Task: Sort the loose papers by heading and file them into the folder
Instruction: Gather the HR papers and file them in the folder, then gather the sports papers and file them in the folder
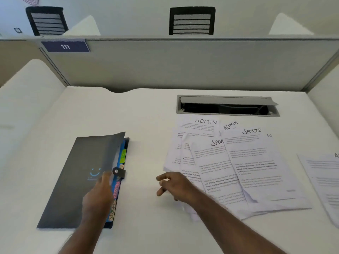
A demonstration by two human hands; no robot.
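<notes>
White cubicle desk (146, 116). Dark grey tabbed folder (77, 180), cover lifted by left hand (99, 195); right hand (176, 186) loose, beside fanned ADMIN/SPORTS papers (238, 162).

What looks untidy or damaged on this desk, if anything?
The loose papers lie fanned and overlapping at different angles, with SPORTS and ADMIN headings mixed. One sheet's lower edge is curled and creased. A separate sheet lies apart at the right edge. The folder cover is half lifted by the left hand.
</notes>
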